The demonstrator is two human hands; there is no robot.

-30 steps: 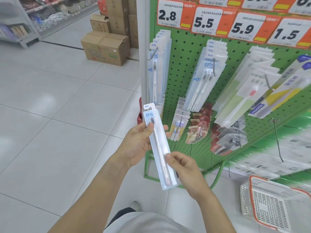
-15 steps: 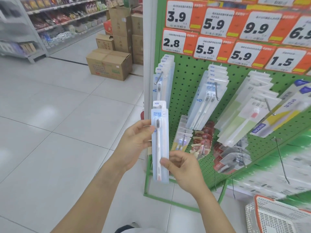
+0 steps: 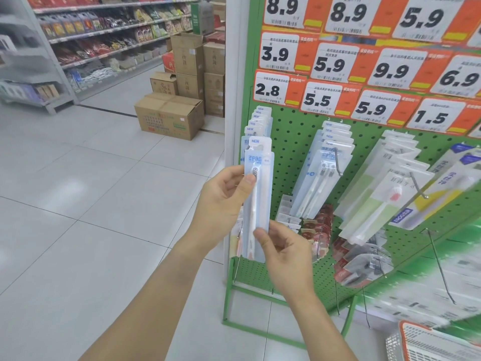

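A toothbrush pack (image 3: 260, 183), clear plastic with a pale blue card marked NEW, stands upright in both my hands in front of the green pegboard rack (image 3: 291, 131). My left hand (image 3: 221, 204) pinches its upper left edge, thumb on the front near the bristles. My right hand (image 3: 283, 251) pinches its lower part, thumb on the front. The pack's top overlaps a row of like packs (image 3: 256, 121) hanging on the rack's leftmost hook.
More toothbrush packs (image 3: 322, 173) and other hanging goods fill the pegboard, with orange price tags (image 3: 322, 97) above. A white and orange basket (image 3: 429, 345) sits at the lower right. Cardboard boxes (image 3: 169, 118) stand on the tiled floor beyond; stocked shelves (image 3: 104, 45) line the far left.
Both hands have raised the pack and turned it upright, bringing it up in front of the leftmost hanging row. The camera view has tilted upward.
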